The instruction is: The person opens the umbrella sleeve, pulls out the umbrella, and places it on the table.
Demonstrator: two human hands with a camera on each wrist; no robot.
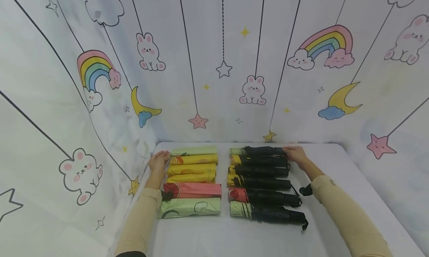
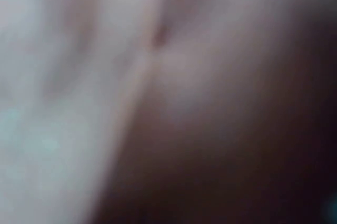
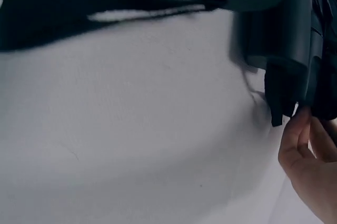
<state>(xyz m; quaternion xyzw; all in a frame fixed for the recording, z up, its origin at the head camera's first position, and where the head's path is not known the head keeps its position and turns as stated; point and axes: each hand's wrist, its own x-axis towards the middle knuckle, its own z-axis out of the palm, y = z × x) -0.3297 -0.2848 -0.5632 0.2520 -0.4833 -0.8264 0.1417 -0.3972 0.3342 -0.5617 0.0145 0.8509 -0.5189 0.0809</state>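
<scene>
At the back of the white table (image 1: 261, 238), my right hand (image 1: 295, 153) pinches the handle end of the farthest black folded umbrella (image 1: 264, 151). The right wrist view shows the thumb and fingers of that hand (image 3: 310, 155) drawn together at the end of a dark umbrella. My left hand (image 1: 159, 161) lies beside the left end of the farthest light green fabric roll (image 1: 194, 151), its fingers stretched toward it. In the left wrist view everything is a blur of skin and pale cloth.
Nearer me on the left lie yellow rolls (image 1: 191, 169), a red one (image 1: 201, 190) and a green one (image 1: 191, 208) with fruit prints. Several black folded umbrellas (image 1: 278, 213) with wrist straps line the right column. A patterned curtain (image 1: 214, 100) stands behind the table.
</scene>
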